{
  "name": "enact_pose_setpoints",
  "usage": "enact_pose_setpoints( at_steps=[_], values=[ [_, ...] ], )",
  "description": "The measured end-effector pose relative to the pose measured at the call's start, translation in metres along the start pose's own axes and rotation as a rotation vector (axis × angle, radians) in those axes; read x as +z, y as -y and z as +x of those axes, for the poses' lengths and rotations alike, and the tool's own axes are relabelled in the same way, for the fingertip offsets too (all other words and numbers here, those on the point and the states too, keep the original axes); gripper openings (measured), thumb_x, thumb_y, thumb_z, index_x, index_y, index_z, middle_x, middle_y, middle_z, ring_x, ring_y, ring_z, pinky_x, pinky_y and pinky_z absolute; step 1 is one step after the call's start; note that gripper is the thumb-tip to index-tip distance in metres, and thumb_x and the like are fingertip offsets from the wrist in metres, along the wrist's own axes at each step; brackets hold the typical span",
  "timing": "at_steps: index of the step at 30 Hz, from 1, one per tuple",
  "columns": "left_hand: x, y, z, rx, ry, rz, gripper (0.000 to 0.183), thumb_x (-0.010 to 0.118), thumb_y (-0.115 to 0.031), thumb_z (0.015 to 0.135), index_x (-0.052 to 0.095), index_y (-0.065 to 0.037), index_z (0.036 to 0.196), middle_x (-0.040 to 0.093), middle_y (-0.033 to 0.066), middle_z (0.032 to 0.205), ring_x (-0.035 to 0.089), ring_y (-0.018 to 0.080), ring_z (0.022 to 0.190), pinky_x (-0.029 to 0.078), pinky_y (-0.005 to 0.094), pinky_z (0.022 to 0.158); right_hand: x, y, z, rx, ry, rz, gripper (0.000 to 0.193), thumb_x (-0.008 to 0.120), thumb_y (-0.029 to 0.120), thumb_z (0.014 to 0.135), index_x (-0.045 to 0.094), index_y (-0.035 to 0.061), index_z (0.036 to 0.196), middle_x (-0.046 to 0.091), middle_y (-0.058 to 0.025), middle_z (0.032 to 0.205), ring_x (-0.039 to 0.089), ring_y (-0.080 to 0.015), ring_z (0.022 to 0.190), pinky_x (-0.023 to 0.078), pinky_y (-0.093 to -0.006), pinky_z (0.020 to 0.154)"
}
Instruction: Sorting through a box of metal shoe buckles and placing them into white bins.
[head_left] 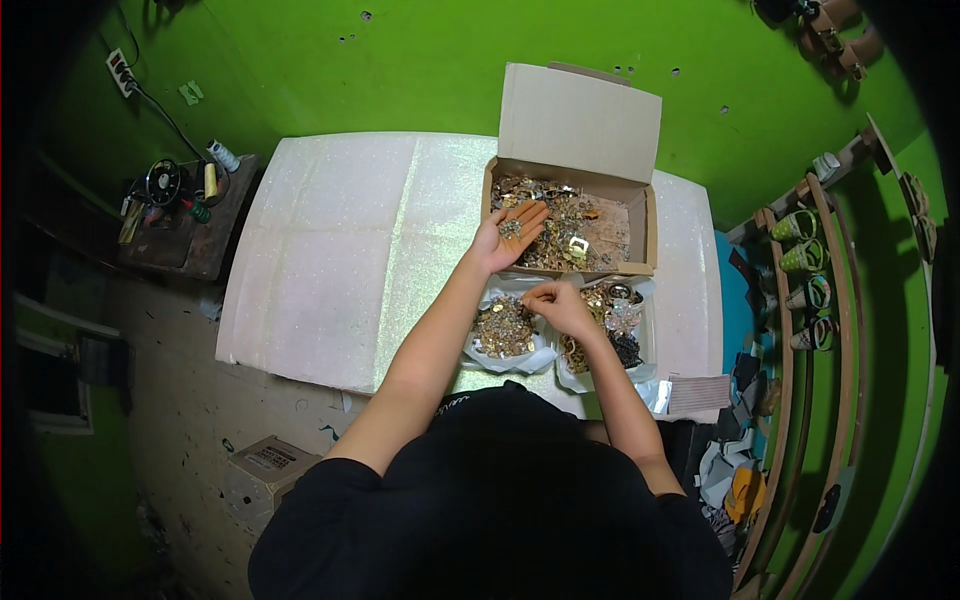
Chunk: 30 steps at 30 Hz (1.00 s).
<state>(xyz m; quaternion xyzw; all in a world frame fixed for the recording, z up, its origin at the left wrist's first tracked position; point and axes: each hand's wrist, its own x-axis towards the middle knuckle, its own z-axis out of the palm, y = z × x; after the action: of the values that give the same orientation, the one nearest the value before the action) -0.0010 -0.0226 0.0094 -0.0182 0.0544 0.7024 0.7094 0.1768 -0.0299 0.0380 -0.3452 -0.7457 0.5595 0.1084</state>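
Observation:
My left hand (508,238) is turned palm up over the near left part of an open cardboard box (652,225), its fingers stretched out. A small heap of shiny pieces (510,229) rests on that palm. My right hand (562,308) is closed in a pinch at the right edge of a pile of small gold and silver pieces (503,328), in a tray lined with a white plastic bag (487,357). What its fingertips hold is too small to make out. Mixed metal-looking bits (540,190) and a larger gold piece (577,247) lie in the box.
Right of the lined bag stands another plastic-lined container (648,345) with beads and trinkets, partly under my right forearm. The box lid (580,115) stands up against the green wall. A wooden rack (790,400) with sandals is at right, a small dark table (195,235) at left.

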Motion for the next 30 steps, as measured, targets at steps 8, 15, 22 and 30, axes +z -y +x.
enact_pose_setpoints(
  at_steps=[8,15,22,30],
  values=[
    [0.001,0.0,-0.001,0.0,0.002,0.05,0.046,0.016,-0.027,0.09,0.039,0.005,0.112,0.04,0.018,0.12,0.038,0.0282,0.114,0.037,0.0378,0.091,-0.013,0.036,0.02,-0.218,-0.149,-0.206,0.015,0.061,0.01,0.069,0.059,-0.002,0.078,0.057,-0.0063,0.065,0.053,-0.0109,0.06,0.043,-0.0249,0.057],
    [-0.031,-0.014,0.007,-0.08,0.057,0.034,0.039,0.032,-0.029,0.087,0.04,0.001,0.11,0.048,0.0179,0.108,0.048,0.0272,0.1,0.036,0.0402,0.089,-0.004,0.053,0.072,-0.509,-0.309,-0.453,0.02,0.053,0.002,0.065,0.056,-0.0028,0.084,0.053,-0.0187,0.087,0.053,-0.032,0.081,0.043,-0.0362,0.074],
    [0.001,0.002,-0.004,-0.021,-0.054,0.234,0.044,0.028,-0.03,0.087,0.036,0.0,0.119,0.041,0.0163,0.12,0.042,0.0246,0.11,0.031,0.0338,0.095,0.013,0.046,0.084,-0.485,-0.348,-0.685,0.026,0.053,0.002,0.063,0.053,-0.0049,0.088,0.048,-0.025,0.09,0.047,-0.0388,0.09,0.041,-0.0414,0.076],
    [-0.002,-0.002,-0.001,-0.011,-0.026,0.237,0.043,0.028,-0.026,0.086,0.036,0.002,0.119,0.039,0.0155,0.123,0.039,0.0242,0.113,0.03,0.033,0.095,0.018,0.055,0.087,-0.469,-0.324,-0.667,0.017,0.05,-0.001,0.063,0.053,-0.0059,0.079,0.049,-0.0268,0.083,0.051,-0.0397,0.078,0.044,-0.0414,0.068]
  ],
)
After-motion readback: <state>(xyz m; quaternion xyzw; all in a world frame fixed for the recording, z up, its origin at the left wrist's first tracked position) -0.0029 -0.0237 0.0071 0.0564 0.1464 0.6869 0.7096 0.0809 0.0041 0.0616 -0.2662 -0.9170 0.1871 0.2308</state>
